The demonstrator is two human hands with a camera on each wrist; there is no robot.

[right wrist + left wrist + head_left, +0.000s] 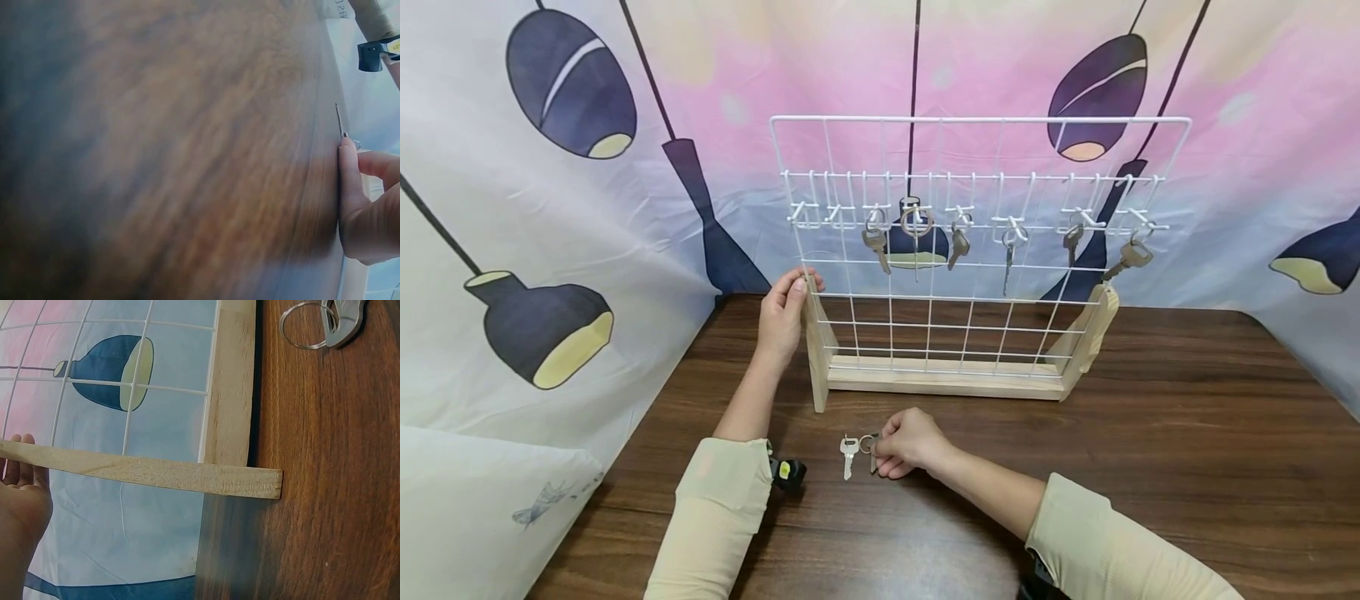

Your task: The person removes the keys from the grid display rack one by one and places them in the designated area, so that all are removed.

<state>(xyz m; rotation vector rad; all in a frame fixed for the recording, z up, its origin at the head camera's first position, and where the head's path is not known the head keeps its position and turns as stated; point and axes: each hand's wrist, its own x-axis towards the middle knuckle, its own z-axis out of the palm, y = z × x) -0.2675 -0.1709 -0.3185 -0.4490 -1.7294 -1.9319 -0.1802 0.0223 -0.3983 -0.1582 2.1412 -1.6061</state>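
My left hand [784,317] grips the upper end of the rack's left wooden side [817,350]; in the left wrist view its fingers [25,469] reach behind that wood. On the table in front of the rack, my right hand [913,444] pinches a key [873,460] beside a metal ring [867,443], the key partly hidden by the fingers. Just left of it lies a silver key [849,457]. The white wire rack [970,297] stands upright on its wooden base [940,381], with several keys on rings, such as a brass key [1129,255], hanging from its hooks.
A dark brown wooden table [1210,433] lies under everything. Behind it hangs a cloth [715,100] printed with lamps. A black wrist camera [788,473] sits at the left cuff, close to the loose keys.
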